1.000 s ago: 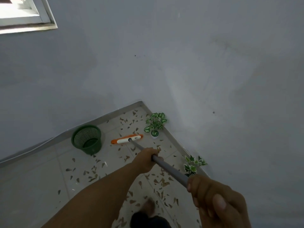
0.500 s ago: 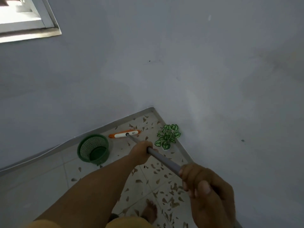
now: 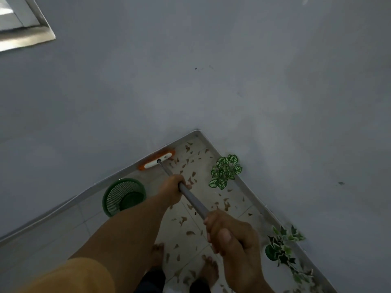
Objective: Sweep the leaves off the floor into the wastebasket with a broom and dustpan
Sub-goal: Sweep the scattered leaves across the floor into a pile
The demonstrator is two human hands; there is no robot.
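Two small potted plants along the right-hand wall, one round-leaved point(image 3: 225, 171) near the corner, one variegated ivy point(image 3: 283, 248) closer in; window frame point(image 3: 23, 28) high on the left wall

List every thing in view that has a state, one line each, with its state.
broom: head down on the floor against the wall base
left hand: grips the broom handle lower down
right hand: grips the handle higher up
wastebasket: upright, looks empty
leaves: scattered on the floor
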